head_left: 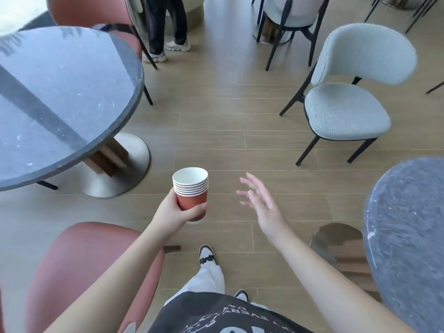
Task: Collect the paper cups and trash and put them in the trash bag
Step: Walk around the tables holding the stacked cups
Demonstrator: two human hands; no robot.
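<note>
Cup stack: a nested stack of red paper cups point(191, 194) with white insides, upright, held in the air over the wooden floor point(228, 131), just at 6 o'clock of the picture's centre.
Left hand: the left hand point(174, 212) grips the stack from its 8 o'clock side, thumb across the front wall, fingers curled behind.
Right hand: the right hand point(260, 200) hangs at 3 o'clock of the stack, apart from it, fingers spread and straight, holding nothing.
Cup count: about seven white rims show, one above another; the exact number is hard to read.
Tables: two round dark stone tables, one point(60, 97) at 10 o'clock, one point(408, 236) at 4 o'clock.
Chairs: two red chairs point(79, 267), at 7 and 11 o'clock; two pale blue chairs point(346, 109), at 1 and 2 o'clock.
Other person: legs and pale shoes point(165, 25) at 12 o'clock.
</note>
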